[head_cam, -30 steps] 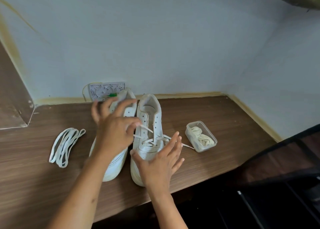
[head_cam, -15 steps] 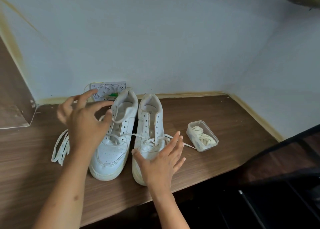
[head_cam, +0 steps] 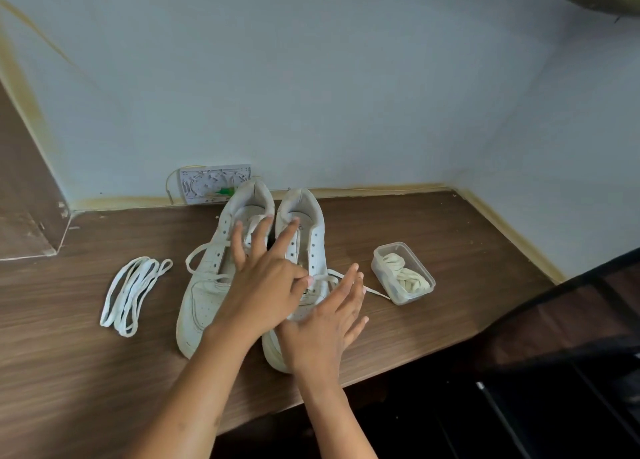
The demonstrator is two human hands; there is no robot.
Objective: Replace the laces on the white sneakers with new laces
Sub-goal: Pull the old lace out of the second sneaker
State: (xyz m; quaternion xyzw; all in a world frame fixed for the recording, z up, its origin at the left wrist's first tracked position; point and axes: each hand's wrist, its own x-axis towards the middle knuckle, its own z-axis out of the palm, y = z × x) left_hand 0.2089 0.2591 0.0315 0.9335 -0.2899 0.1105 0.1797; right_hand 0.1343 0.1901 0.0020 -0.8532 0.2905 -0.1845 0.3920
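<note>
At the front edge of the tabletop (head_cam: pixel 69 372) the right hand (head_cam: pixel 322 334) rests with straight fingers on the toe of the right sneaker (head_cam: pixel 308 250). The left hand (head_cam: pixel 266 285) seems to pinch its lace (head_cam: pixel 346 280), other fingers spread. The left sneaker (head_cam: pixel 211 278) stands just beside. Loose laces (head_cam: pixel 130 294) lie left; a box (head_cam: pixel 403 273) with laces right.

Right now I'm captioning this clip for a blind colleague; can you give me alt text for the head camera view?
Two bare hands work on a pair of white sneakers on a wooden table: the left hand pinches the right shoe's lace, the right hand rests open on its toe. A loose bundle of white laces lies to the left, a clear tub of laces to the right.
</note>
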